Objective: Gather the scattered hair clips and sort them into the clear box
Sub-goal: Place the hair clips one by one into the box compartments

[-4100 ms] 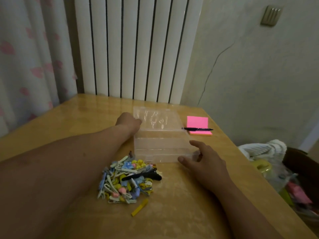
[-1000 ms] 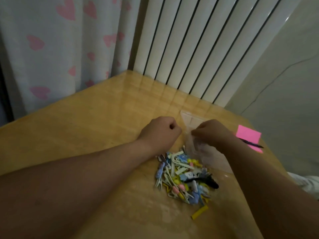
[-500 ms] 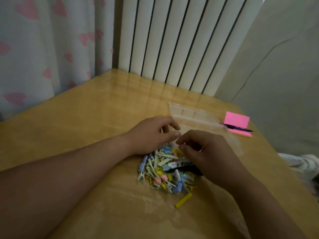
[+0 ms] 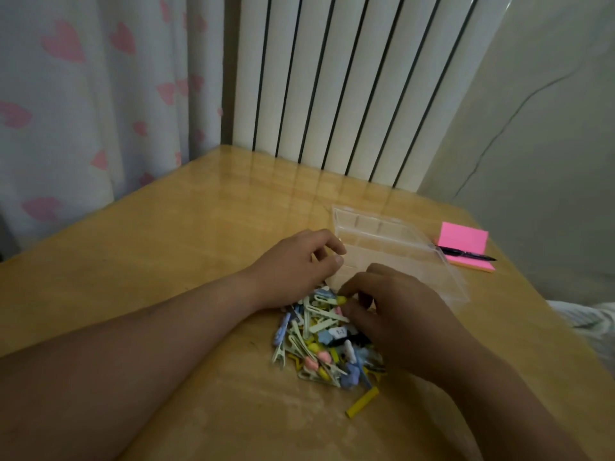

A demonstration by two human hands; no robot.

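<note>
A heap of small hair clips (image 4: 316, 341) in yellow, blue, pink, pale green and black lies on the wooden table. One yellow clip (image 4: 362, 401) lies apart, just in front of the heap. Behind the heap stands the clear box (image 4: 404, 227), open on top, with empty divided compartments. My right hand (image 4: 399, 317) is over the heap's right side, thumb and fingertips pinching a yellow-tipped clip (image 4: 341, 299) at the heap's far edge. My left hand (image 4: 293, 267) sits at the heap's far left, by the box's near-left corner, fingers loosely curled with nothing visible in them.
A pink sticky-note pad (image 4: 462, 246) with a black pen (image 4: 466, 253) across it lies right of the box. A white radiator (image 4: 349, 88) and a heart-print curtain (image 4: 83, 94) stand behind the table (image 4: 149, 247). The table's right edge drops off beyond the pad.
Both hands came back from the box to the heap. The left hand's fingers have loosened, and the right hand's fingertips have dropped onto a yellow-tipped clip. The view shifted.
</note>
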